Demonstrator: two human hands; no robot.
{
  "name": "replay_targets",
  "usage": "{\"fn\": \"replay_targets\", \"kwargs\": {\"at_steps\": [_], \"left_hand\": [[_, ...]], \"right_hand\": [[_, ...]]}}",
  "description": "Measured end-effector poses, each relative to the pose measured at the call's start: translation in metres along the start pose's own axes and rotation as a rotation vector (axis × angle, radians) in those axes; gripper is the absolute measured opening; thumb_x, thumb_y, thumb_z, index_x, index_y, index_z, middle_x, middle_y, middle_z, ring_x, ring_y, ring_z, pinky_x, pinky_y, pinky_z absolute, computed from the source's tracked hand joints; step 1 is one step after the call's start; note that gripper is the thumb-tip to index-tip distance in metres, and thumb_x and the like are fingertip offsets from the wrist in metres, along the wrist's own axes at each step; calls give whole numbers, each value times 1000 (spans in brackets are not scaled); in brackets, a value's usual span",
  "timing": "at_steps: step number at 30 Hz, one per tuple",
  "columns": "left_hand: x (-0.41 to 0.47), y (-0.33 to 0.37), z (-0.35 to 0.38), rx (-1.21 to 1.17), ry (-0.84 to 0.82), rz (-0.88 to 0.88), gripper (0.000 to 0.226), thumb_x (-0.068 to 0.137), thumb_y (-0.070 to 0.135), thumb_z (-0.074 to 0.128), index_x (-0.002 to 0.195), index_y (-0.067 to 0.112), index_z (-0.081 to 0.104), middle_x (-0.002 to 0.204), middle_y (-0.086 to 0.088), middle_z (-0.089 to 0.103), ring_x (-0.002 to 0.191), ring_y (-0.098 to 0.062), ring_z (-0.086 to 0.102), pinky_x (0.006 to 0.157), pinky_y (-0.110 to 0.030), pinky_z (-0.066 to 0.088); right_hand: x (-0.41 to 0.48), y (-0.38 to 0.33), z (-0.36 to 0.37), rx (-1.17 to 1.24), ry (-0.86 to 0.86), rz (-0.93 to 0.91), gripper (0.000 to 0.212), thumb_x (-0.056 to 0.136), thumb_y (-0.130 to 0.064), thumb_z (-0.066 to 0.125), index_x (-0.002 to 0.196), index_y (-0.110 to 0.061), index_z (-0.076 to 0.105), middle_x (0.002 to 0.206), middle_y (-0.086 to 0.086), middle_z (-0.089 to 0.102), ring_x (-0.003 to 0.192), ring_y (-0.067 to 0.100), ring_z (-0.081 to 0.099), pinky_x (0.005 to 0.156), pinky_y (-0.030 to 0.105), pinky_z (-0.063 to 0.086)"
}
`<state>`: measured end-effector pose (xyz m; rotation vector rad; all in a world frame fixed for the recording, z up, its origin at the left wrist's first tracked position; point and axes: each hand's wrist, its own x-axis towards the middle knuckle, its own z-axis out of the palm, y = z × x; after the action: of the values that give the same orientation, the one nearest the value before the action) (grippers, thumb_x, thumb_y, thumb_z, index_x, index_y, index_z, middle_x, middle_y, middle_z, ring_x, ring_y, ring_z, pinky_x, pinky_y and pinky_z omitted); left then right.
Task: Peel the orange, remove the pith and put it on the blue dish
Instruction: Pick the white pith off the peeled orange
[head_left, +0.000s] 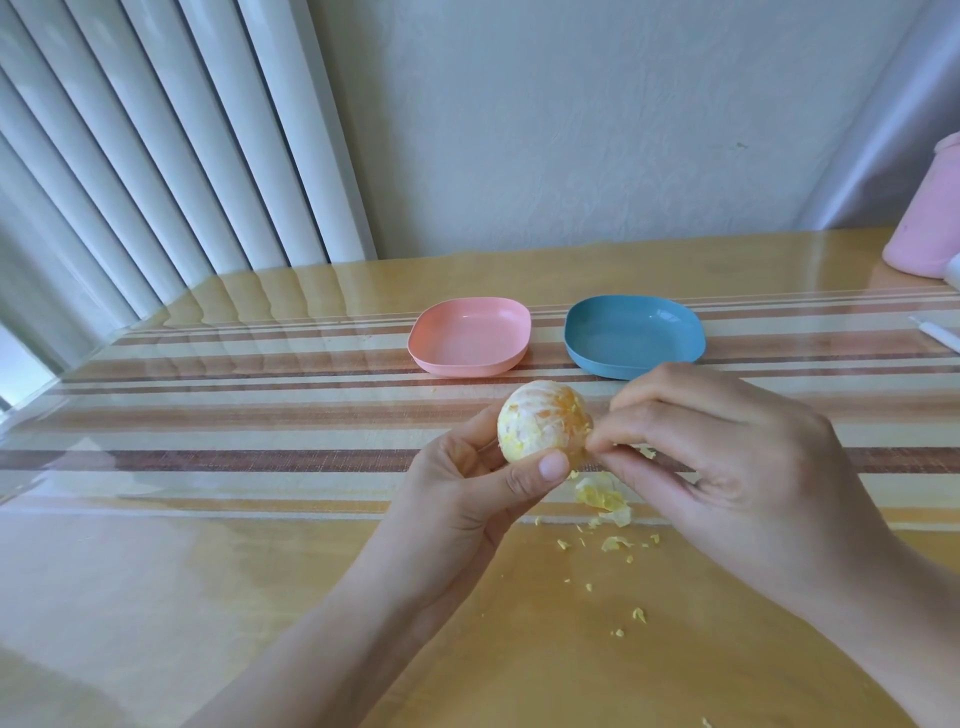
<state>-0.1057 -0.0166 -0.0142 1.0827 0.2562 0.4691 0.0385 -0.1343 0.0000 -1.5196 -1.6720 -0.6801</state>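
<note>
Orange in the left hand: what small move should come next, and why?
Probably pull the right hand away to strip the pith it pinches off the orange. White patches mark the fruit in the left hand, so the blue dish looks premature.

Peeled orange (544, 427) — pith-streaked, held aloft — before empty blue dish (634, 335).
</note>
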Motion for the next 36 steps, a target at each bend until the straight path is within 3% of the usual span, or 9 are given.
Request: {"fn": "replay_targets", "kwargs": {"at_steps": [5,10,22,27,31,36], "left_hand": [[1,1,0,-121,-26,-24,46,67,13,79,111,2,70,113,-15,70,105,-21,67,90,-25,52],[2,1,0,-160,-44,-22,46,66,16,83,109,5,72,110,-12,71,103,-19,68,90,-25,52],[-2,-4,8,-182,42,-3,38,65,13,77,102,2,75,106,-14,72,99,-18,69,87,-24,53],[-2,-5,6,-203,62,-9,41,67,12,77,106,-1,72,111,-18,70,103,-22,68,89,-26,53],[-2,-6,6,-223,77,-20,44,66,12,80,107,-3,71,112,-19,70,103,-23,68,90,-27,53],[-4,-5,9,-218,103,-43,31,70,1,78,100,-3,73,108,-18,71,98,-22,70,84,-25,55]], "right_hand": [[2,-5,-1,28,56,35,16,80,-4,71,69,-5,59,87,3,64,79,15,55,76,12,38],[2,-7,0,135,46,63,14,80,-5,71,73,-5,58,97,-2,71,98,2,62,84,9,44],[-2,-10,6,8,124,17,21,75,6,70,63,-5,58,77,-2,71,71,13,63,60,22,44],[-2,-13,9,71,67,73,20,78,-8,72,67,-7,56,83,-3,69,76,7,59,68,8,43],[-2,-13,10,63,26,83,22,77,-10,73,65,-6,55,83,-2,66,80,5,56,69,9,42],[-1,-14,10,47,57,87,25,78,-10,72,61,-5,55,81,-2,68,78,4,56,67,7,40]]}}
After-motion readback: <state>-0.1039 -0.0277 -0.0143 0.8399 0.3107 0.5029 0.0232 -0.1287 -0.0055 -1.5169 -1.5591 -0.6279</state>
